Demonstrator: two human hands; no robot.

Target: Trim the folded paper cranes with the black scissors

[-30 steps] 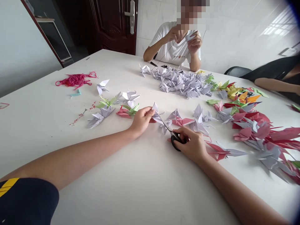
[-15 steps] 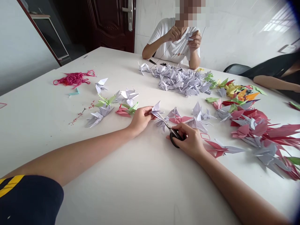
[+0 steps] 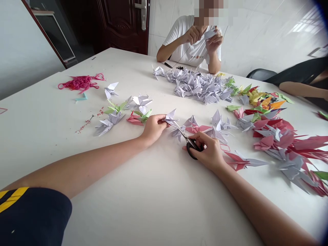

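Note:
My left hand [image 3: 153, 128] pinches a lavender paper crane [image 3: 170, 118] at the middle of the white table [image 3: 153, 198]. My right hand [image 3: 209, 152] is closed round the black handles of a pair of scissors [image 3: 187, 140]. The blades point up and left toward the crane, right beside my left fingertips. More lavender and pink cranes [image 3: 202, 128] lie just behind the scissors.
A big heap of lavender cranes [image 3: 197, 85] lies at the far side, a mixed pink, red and green pile [image 3: 279, 136] to the right. Some cranes [image 3: 120, 114], a pink string bundle [image 3: 80, 82] and small red beads [image 3: 87, 124] lie left. A person opposite holds a crane; another person's arm [image 3: 299, 90] rests at right.
The scissors and my right hand have slid slightly up toward the crane. My left hand keeps its pinch. The person opposite has shifted their hands a little.

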